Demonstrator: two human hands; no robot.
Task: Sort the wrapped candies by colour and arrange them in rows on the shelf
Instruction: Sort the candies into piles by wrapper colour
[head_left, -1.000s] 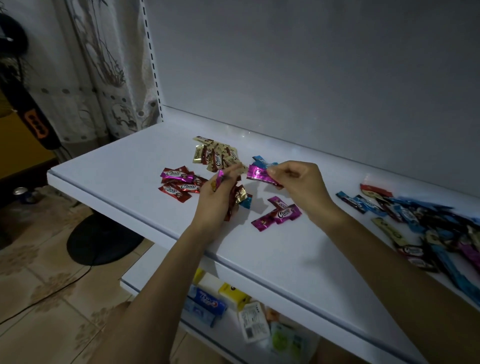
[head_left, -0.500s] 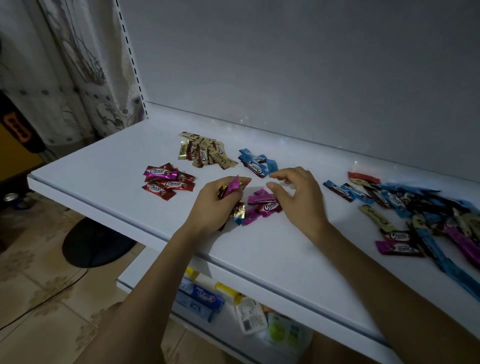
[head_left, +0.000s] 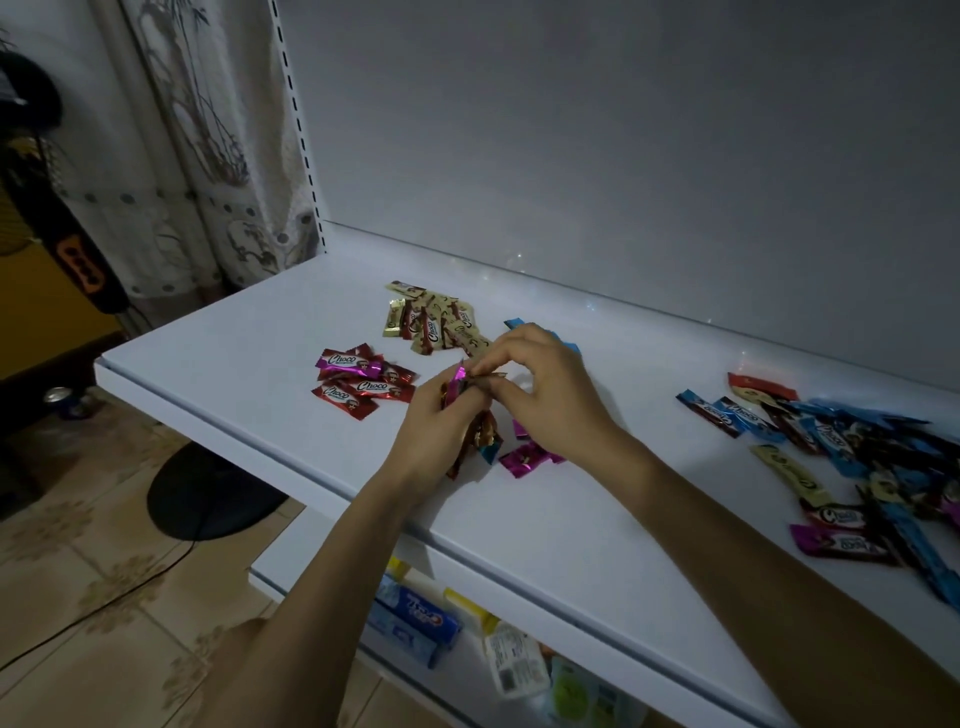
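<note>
A magenta candy (head_left: 458, 382) is held nearly upright, long axis pointing up, in the left grip (head_left: 431, 431) among others. A dark wrapper (head_left: 493, 378) just beside it is pinched by the right grip (head_left: 545, 400). At least three red candies (head_left: 363, 385) are counted on the shelf (head_left: 234, 353).

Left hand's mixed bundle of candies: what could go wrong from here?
1. The left hand grips several mixed candies while the right hand pinches one candy; tugging could spill others onto the magenta pile beneath.
2. In this dim light, the red pile and magenta wrappers look alike, so missorting seems possible.
</note>
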